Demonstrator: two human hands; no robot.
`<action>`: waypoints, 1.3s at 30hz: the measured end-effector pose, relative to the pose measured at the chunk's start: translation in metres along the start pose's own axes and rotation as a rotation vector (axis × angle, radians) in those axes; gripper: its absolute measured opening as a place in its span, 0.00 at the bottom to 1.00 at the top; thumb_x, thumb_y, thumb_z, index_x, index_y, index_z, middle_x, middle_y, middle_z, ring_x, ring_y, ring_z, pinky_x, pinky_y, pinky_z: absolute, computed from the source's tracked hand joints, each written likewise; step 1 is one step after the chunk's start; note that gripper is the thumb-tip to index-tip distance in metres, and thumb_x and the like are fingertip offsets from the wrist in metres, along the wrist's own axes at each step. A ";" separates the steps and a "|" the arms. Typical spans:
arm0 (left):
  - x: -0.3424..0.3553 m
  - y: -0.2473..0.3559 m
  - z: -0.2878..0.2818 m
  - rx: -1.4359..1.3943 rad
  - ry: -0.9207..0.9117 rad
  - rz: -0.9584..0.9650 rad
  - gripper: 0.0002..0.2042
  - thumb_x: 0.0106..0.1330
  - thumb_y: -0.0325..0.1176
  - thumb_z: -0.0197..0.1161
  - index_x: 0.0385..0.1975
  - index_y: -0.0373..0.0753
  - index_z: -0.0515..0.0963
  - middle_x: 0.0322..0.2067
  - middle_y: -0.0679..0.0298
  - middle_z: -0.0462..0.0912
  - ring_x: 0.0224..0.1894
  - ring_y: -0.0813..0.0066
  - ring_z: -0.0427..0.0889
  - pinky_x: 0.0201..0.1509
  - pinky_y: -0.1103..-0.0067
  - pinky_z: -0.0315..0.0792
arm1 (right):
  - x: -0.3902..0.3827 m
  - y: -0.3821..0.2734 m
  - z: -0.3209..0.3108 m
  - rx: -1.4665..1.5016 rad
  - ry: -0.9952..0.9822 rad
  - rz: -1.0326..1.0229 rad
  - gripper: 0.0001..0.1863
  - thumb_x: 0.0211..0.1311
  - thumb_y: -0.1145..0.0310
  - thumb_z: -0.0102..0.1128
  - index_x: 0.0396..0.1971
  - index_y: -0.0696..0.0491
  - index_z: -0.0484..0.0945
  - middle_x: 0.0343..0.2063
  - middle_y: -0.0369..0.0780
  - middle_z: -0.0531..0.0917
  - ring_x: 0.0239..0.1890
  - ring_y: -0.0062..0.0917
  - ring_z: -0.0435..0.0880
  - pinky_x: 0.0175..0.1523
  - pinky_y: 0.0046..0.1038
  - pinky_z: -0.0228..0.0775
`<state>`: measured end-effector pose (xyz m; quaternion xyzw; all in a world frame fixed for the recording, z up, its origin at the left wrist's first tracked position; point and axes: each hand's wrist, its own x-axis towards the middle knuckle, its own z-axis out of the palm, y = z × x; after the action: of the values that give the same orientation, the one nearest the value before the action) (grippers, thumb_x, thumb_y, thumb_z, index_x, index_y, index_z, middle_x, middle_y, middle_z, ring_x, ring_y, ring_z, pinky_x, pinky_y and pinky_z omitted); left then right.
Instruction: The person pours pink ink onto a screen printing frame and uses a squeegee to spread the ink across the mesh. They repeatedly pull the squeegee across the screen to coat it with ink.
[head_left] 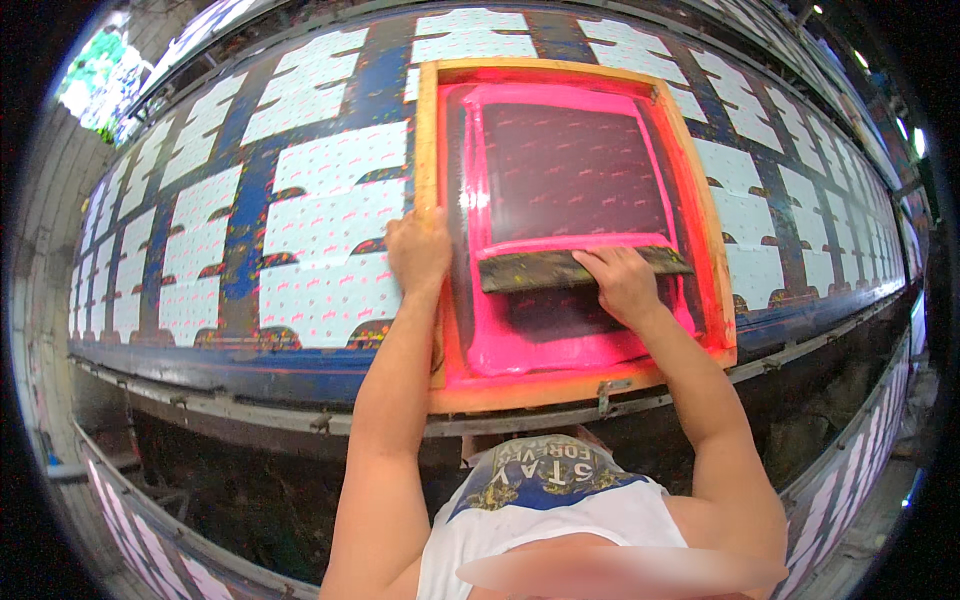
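Note:
A wooden-framed printing screen [428, 130] lies on the long table, its mesh smeared with bright pink ink [560, 352]. My left hand [418, 248] is closed around the left side of the frame. With my right hand [618, 280] I grip a dark, stained squeegee [535, 271], which lies across the mesh, tilted, with a line of pink ink along its far edge. Beyond the squeegee the mesh shows a dark rectangle [570, 165] with rows of small pink marks. Under the frame, part of the printed pieces is hidden.
White cut pieces [335, 215] with small pink prints lie in rows on the blue, ink-stained table [250, 375]. A metal rail [300, 415] runs along its near edge. A metal fitting [612, 388] sits on the frame's near side. More tables with pieces stand behind me.

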<state>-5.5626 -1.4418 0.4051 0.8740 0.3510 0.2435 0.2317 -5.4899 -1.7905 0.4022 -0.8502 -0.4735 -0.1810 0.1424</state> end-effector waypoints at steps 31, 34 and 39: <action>-0.002 -0.006 0.010 -0.006 0.131 0.002 0.22 0.79 0.48 0.68 0.50 0.29 0.87 0.39 0.50 0.84 0.43 0.51 0.84 0.50 0.59 0.78 | 0.300 0.231 0.050 -0.082 -0.330 0.025 0.19 0.60 0.72 0.61 0.50 0.49 0.89 0.47 0.49 0.92 0.53 0.48 0.92 0.57 0.54 0.85; -0.001 -0.003 0.008 0.032 0.116 -0.013 0.22 0.80 0.48 0.67 0.51 0.29 0.87 0.39 0.49 0.84 0.44 0.50 0.85 0.52 0.58 0.78 | 0.274 0.209 0.036 -0.056 -0.359 -0.013 0.19 0.58 0.72 0.62 0.49 0.49 0.90 0.47 0.49 0.92 0.52 0.48 0.92 0.56 0.54 0.85; -0.001 -0.004 0.006 0.024 0.096 0.013 0.24 0.80 0.50 0.65 0.51 0.29 0.88 0.43 0.45 0.86 0.48 0.45 0.86 0.56 0.56 0.78 | 0.211 0.165 0.021 -0.028 -0.366 -0.039 0.17 0.59 0.71 0.65 0.49 0.48 0.91 0.44 0.47 0.93 0.50 0.47 0.93 0.55 0.52 0.86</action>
<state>-5.5618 -1.4414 0.3982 0.8663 0.3588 0.2826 0.2025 -5.2427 -1.7074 0.4652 -0.8616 -0.5051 -0.0327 0.0387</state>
